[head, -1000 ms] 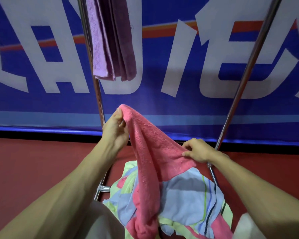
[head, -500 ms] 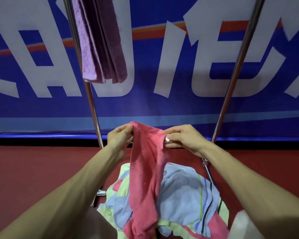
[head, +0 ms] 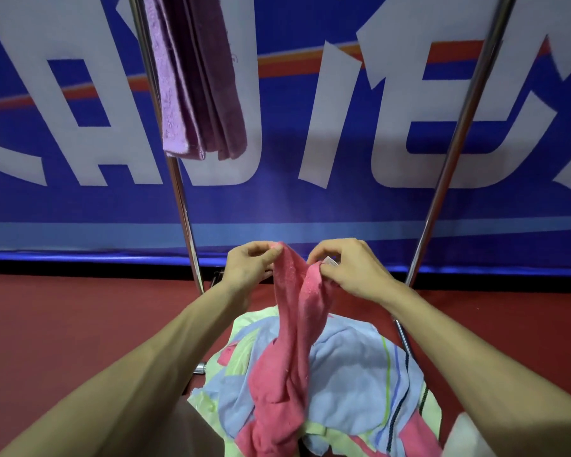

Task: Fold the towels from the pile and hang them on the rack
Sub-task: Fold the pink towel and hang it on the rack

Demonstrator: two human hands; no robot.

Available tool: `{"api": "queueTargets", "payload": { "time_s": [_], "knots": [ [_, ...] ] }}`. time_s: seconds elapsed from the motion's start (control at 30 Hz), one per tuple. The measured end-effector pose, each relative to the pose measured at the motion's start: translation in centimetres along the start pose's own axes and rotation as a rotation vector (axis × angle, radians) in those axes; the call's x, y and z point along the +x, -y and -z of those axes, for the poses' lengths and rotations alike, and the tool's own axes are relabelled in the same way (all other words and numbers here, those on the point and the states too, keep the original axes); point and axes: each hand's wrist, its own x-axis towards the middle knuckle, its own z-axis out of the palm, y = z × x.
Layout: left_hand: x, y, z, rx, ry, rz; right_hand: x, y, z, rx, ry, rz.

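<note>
A pink towel (head: 287,344) hangs bunched between my two hands, its lower end trailing onto the pile (head: 353,384) of light blue, pale green and pink towels on the floor. My left hand (head: 249,267) pinches its upper left edge. My right hand (head: 350,268) pinches the edge right beside it, near a small white label. A folded purple towel (head: 198,84) hangs from the rack at the upper left; the bar that carries it is out of view.
Two slanted metal rack poles stand left (head: 182,199) and right (head: 455,150) of my hands. Behind them is a blue banner (head: 310,199) with large white letters. The floor (head: 63,324) is dark red.
My left hand has come down and my right hand has moved up and left along the pink towel's edge, so both hands now sit close together at its top.
</note>
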Motion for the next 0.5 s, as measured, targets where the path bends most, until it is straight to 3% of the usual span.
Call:
{"api": "queueTargets", "payload": {
  "time_s": [0.23,0.5],
  "knots": [
    [-0.17,0.05,-0.01,0.150,0.018,-0.007,0.03,0.68,0.50,-0.056,0.269,-0.031],
    [-0.51,0.20,-0.22,0.230,0.115,-0.028,0.29,0.74,0.41,-0.065,0.199,-0.144]
  ]
}}
